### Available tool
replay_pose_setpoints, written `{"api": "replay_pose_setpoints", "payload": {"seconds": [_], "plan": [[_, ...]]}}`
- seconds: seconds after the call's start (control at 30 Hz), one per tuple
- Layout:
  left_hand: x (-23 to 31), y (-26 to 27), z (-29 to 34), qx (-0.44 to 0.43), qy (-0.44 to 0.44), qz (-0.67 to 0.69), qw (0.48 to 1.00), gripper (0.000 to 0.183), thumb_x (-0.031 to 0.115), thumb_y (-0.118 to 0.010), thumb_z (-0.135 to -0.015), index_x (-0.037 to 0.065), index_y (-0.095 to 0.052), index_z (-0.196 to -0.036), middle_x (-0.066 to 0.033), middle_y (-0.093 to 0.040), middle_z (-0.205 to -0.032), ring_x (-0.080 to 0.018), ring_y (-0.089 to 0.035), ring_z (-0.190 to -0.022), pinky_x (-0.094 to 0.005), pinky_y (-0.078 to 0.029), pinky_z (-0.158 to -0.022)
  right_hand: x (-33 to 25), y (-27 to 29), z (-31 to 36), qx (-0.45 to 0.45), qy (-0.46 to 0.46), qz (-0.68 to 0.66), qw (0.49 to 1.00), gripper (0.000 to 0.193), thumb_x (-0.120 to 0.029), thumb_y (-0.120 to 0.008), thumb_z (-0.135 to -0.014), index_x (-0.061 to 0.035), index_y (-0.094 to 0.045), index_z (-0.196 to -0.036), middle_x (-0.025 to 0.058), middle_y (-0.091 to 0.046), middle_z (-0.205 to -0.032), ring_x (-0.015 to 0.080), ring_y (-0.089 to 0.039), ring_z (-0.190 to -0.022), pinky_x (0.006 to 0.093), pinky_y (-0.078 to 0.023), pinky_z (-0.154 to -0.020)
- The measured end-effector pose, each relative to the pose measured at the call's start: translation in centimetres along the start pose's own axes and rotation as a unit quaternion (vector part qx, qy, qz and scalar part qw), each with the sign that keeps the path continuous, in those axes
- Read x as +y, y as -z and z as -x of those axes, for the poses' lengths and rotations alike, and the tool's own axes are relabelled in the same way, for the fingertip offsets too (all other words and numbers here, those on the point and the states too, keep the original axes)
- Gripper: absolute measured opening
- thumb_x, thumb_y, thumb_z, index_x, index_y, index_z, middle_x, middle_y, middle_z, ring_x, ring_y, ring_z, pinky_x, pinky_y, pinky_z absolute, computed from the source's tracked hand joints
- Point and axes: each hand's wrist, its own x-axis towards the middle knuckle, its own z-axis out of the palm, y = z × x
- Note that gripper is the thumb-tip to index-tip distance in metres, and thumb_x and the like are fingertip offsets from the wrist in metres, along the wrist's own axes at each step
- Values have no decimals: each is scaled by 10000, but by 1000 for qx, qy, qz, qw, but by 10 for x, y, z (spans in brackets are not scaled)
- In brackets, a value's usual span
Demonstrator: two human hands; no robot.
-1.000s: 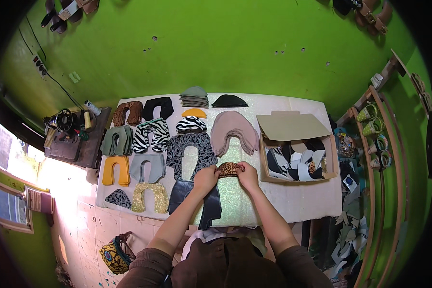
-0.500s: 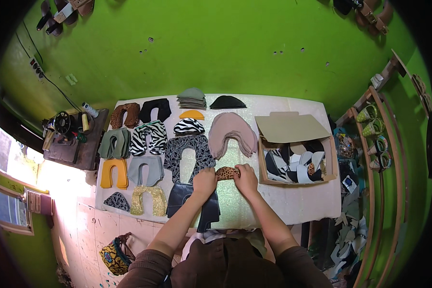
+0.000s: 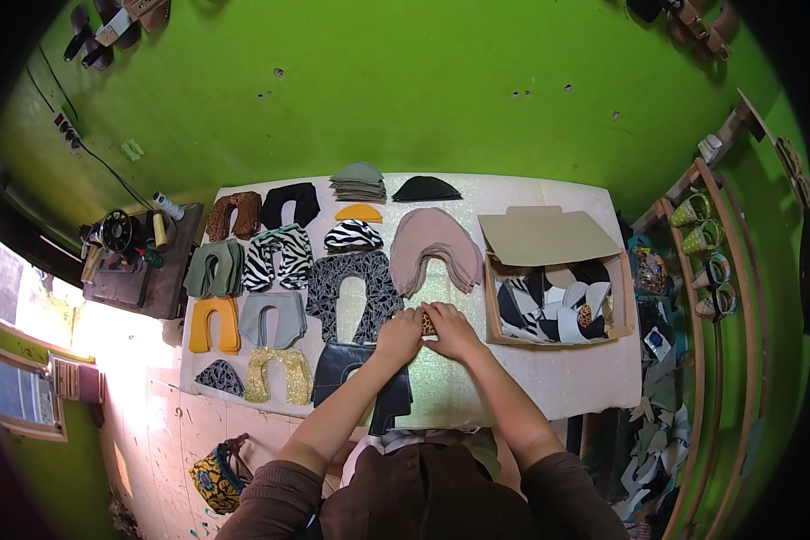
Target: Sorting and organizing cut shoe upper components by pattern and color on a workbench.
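Observation:
A small leopard-print cut piece (image 3: 428,324) lies between my two hands over the middle of the table, mostly covered by them. My left hand (image 3: 400,335) closes on its left end and my right hand (image 3: 450,329) on its right end. Just left of my left hand are a grey-and-black patterned U-shaped stack (image 3: 331,286) and black glossy pieces (image 3: 392,396). Beyond my hands sits a stack of dusty-pink U-shaped pieces (image 3: 418,236).
An open cardboard box (image 3: 621,306) of mixed scraps stands on the right. Several U-shaped stacks, including zebra-print (image 3: 277,256) and mustard ones (image 3: 214,324), fill the table's left side. A sewing machine (image 3: 117,230) stands far left; a shoe rack (image 3: 729,360) leans at right.
My hands have come closer together over the leopard-print piece, so less of it shows. The right hand has shifted left and the left hand slightly right.

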Motion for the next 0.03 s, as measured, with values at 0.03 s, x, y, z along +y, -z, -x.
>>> {"api": "replay_pose_setpoints", "payload": {"seconds": [0.03], "plan": [[1,-1,-1,-10,-1,-12,1000,575,194,-694,-630,28,-459,-1128,-116,-540,-979,-272,-555,-901,-354,-495,-722,2,0,-2,-22,-9,2,1000,791,-267,-723,-648,-92,-329,-1310,125,-417,-1206,283,-406,-1130,393,-347,-941]]}}
